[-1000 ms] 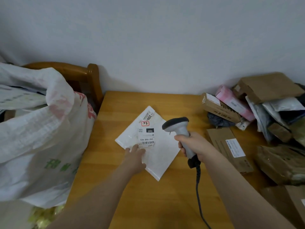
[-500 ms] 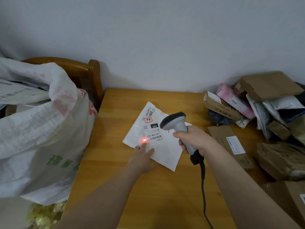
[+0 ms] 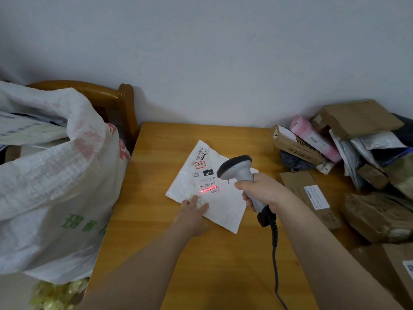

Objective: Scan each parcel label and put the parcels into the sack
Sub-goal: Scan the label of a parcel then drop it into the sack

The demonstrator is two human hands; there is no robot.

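A flat white mailer parcel (image 3: 225, 204) lies on the wooden table (image 3: 169, 139), label up. My left hand (image 3: 194, 212) rests flat on its near left corner, fingers spread. My right hand (image 3: 260, 192) grips a grey barcode scanner (image 3: 239, 173) just right of the label (image 3: 205, 175). The scanner's red line falls across the barcode at the label's lower end. A large white woven sack (image 3: 51, 175) stands open at the left, with parcels inside.
A heap of unsorted parcels (image 3: 348, 157) fills the table's right side: brown boxes, a pink package, grey bags. A flat brown box (image 3: 310, 195) lies just right of my right hand. A wooden chair back (image 3: 120, 104) rises behind the sack. The scanner cable (image 3: 276, 260) trails toward me.
The red scanner light has moved from a spot near my left fingertips up onto the barcode, now as a line. My hands and the mailer have barely shifted.
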